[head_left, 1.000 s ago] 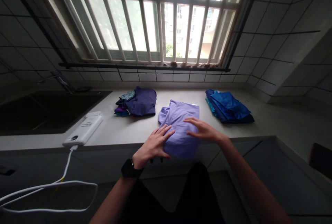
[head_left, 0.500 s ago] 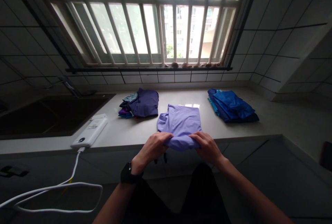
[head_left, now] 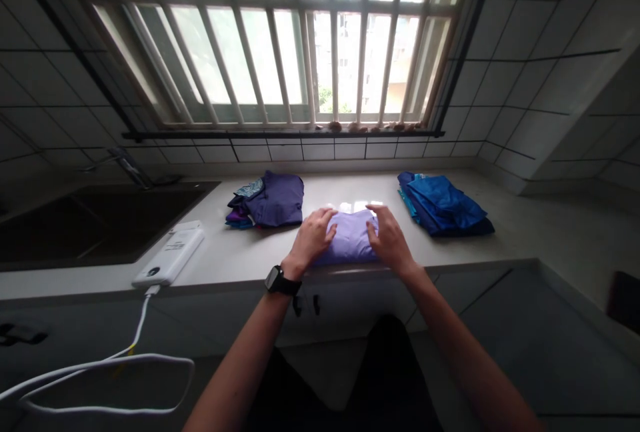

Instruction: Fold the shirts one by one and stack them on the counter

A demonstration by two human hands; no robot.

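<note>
A folded lilac shirt (head_left: 347, 240) lies on the worktop (head_left: 520, 232) near its front edge, its long axis seemingly running side to side, parallel to that edge. The left hand (head_left: 313, 239) and right hand (head_left: 390, 242) sit about equally close, one over each end, with the fingers spread apart and resting on top, not clamped. Those hands hide both ends, so the shirt's true length and fold edges are hard to make out. A navy clothing stack (head_left: 270, 202) and a blue clothing stack (head_left: 443, 209) lie beyond, to either side.

Black wristwatch (head_left: 279, 280) with black strap on left wrist. Left hand (head_left: 314, 239) and right hand (head_left: 391, 241) bare; black garment (head_left: 345, 382) below and right of the wristwatch.
</note>
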